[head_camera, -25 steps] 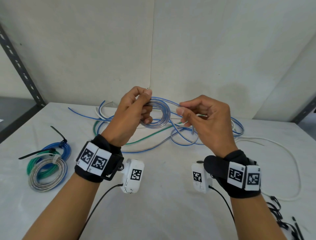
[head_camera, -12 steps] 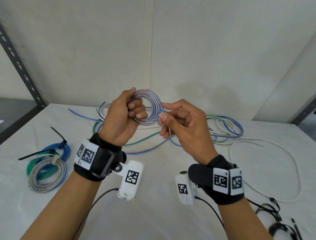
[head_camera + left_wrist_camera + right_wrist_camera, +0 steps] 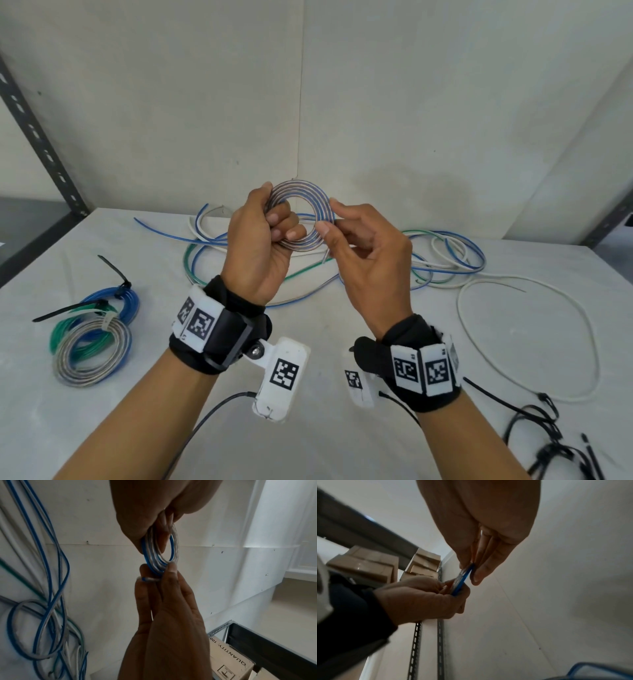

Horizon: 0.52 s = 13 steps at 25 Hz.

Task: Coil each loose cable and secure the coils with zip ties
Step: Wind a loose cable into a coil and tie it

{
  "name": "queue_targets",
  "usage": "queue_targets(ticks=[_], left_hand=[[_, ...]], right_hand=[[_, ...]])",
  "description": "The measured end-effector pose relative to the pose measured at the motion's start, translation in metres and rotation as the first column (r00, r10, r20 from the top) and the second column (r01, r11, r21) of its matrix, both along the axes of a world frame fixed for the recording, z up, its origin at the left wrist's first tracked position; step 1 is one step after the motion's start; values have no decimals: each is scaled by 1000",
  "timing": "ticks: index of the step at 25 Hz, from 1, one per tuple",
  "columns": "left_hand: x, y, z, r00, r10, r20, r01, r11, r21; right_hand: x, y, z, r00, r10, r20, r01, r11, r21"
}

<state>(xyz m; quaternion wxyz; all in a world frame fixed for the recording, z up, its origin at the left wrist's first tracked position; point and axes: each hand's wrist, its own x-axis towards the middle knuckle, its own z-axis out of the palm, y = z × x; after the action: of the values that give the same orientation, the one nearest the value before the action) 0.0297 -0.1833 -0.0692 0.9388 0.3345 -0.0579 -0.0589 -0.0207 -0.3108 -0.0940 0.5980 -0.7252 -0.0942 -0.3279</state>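
Blue, green and grey tied coils (image 3: 91, 337): bench (image 3: 325, 442), far left.
Left hand (image 3: 257, 246): fingers curled round clear-and-blue cable coil (image 3: 301, 216), raised above bench.
Right hand (image 3: 368, 260): pinching coil's right edge.
Loose cables (image 3: 442, 255): bench, behind.
Black zip ties (image 3: 548, 442): right edge.

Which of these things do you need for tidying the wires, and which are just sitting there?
For the job:
- coil, held by left hand and right hand
- loose cables
- zip ties
- tied coils, already done

Just lying about:
- cardboard boxes
- metal shelf post
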Motion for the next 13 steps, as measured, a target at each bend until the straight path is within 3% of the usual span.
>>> queue_targets(ticks=[5,13], left_hand=[[-8,-7,0,993,120,25,-120,993,11],[-21,-22,-2,976,215,37,-214,977,-16]], right_hand=[[-2,14,-4,998,55,37,-63,970,237],[-3,12,-1,997,24,80,-43,968,248]])
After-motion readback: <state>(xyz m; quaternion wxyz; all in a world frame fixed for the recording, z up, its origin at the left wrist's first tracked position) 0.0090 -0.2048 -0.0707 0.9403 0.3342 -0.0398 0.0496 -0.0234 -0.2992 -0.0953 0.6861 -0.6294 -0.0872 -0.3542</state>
